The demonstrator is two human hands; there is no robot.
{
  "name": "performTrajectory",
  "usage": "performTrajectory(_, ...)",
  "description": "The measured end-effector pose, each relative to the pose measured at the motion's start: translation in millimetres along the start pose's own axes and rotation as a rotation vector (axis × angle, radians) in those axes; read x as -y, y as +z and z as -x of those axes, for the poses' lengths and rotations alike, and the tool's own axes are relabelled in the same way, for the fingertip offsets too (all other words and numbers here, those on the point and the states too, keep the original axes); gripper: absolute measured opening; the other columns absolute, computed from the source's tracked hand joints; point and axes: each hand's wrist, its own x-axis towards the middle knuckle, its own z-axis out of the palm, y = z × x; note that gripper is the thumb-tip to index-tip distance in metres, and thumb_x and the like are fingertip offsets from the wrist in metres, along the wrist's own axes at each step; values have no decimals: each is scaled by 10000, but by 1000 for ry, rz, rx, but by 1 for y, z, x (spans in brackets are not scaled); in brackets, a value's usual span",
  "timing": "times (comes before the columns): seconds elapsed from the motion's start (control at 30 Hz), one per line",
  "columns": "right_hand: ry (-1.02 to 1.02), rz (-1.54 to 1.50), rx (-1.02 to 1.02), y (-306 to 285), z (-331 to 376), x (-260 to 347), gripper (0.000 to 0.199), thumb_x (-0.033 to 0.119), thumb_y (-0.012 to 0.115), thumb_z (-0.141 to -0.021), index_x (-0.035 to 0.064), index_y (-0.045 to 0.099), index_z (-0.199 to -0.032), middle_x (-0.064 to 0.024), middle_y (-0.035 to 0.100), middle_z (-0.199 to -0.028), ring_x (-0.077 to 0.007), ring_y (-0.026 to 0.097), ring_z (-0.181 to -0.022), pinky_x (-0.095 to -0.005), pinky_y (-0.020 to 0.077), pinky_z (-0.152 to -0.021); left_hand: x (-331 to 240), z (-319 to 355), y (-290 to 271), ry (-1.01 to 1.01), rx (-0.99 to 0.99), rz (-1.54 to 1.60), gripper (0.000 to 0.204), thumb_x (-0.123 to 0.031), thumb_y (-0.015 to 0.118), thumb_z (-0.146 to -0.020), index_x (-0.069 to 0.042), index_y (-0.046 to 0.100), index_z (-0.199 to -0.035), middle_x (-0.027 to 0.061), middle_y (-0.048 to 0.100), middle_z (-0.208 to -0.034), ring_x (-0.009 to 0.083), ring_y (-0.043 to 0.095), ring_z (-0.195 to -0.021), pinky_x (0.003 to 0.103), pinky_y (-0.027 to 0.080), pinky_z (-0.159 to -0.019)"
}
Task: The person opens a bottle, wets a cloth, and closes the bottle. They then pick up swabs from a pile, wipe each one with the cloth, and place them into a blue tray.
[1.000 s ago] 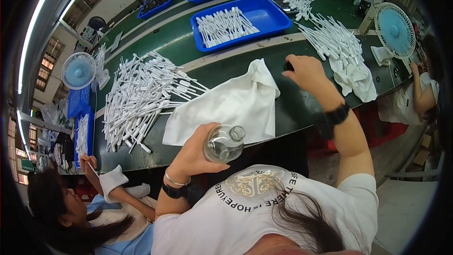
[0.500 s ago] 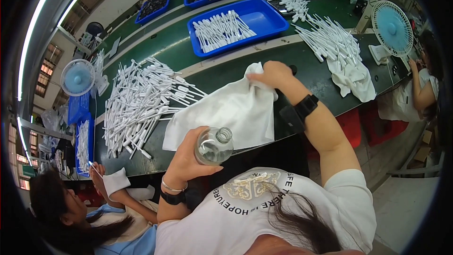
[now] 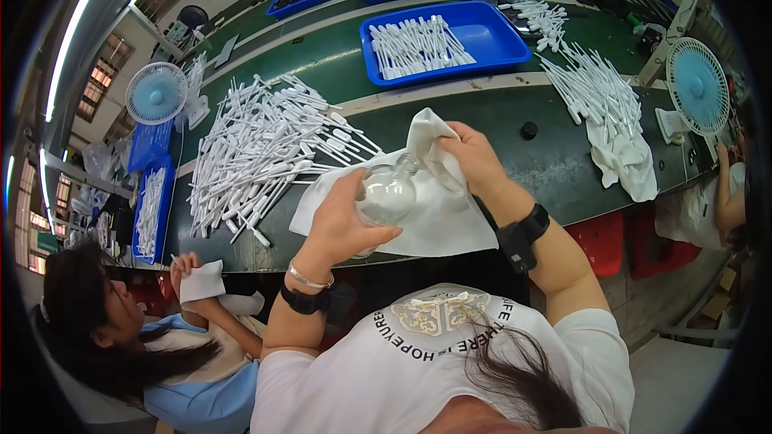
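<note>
My left hand (image 3: 342, 221) is closed around a clear glass bottle (image 3: 388, 197), tilted so its neck points away from me toward the cloth. My right hand (image 3: 473, 159) pinches a raised fold of a white cloth (image 3: 442, 221) beside the bottle's neck. The rest of the cloth lies spread on the dark green table (image 3: 555, 169) up to its front edge. Left of the cloth lies a large heap of white plastic droppers (image 3: 265, 149), some reaching its edge. Just past my right hand sits a small black cap (image 3: 528, 130).
A blue tray (image 3: 503, 44) partly filled with droppers stands ahead. More droppers (image 3: 599, 88) and a crumpled cloth (image 3: 623, 165) lie at right. Fans (image 3: 698, 84) stand on both sides. A person (image 3: 137, 337) sits at left holding a white cloth; another sits at far right.
My left hand has carried the bottle forward and tilted it toward the cloth. My right hand, still gripping the cloth, has come nearer the bottle. The black cap is now fully visible.
</note>
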Motion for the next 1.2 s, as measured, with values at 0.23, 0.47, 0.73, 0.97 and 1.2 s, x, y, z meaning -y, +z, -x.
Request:
performTrajectory(0.23, 50, -419, 97, 38, 38, 2, 337, 140, 422, -898, 3, 463, -1202, -90, 580, -1023, -152, 549, -926, -257, 431, -797, -7, -13, 7, -28, 23, -310, 802, -383, 760, -529, -7, 443, -1163, 172, 535, -1002, 312, 543, -909, 367, 457, -764)
performTrajectory(0.47, -230, 385, 62, 35, 48, -5, 357, 167, 385, -933, -18, 429, -1235, -68, 543, -1106, -104, 492, -986, -254, 388, -870, -30, -24, -6, -31, 130, -608, 743, -381, 749, -512, -32, 485, -1112, 156, 561, -923, 310, 567, -849, 366, 465, -725)
performTrajectory(0.73, -179, -193, 41, 36, 45, -25, 363, 180, 366, -944, -15, 396, -1248, -73, 531, -1118, -124, 494, -1018, -273, 395, -882, -63, -59, -12, 189, 220, -996, 558, -272, 710, -499, -60, 512, -975, 122, 558, -794, 300, 573, -712, 374, 473, -611)
performTrajectory(0.97, -29, -635, 63, 36, 54, -20, 352, 176, 357, -943, -15, 388, -1238, -82, 534, -1115, -161, 525, -997, -306, 419, -870, -79, -80, -1, 297, 363, -1174, 512, -245, 690, -485, -47, 507, -920, 113, 555, -757, 295, 568, -662, 370, 464, -583)
performTrajectory(1.2, -283, 224, -124, 18, 43, 10, 306, 131, 392, -911, -13, 470, -1170, -97, 578, -1058, -175, 573, -914, -312, 447, -811, -57, -54, 4, 192, 98, -807, 640, -306, 726, -505, -10, 502, -1026, 160, 571, -879, 307, 582, -790, 361, 474, -668)
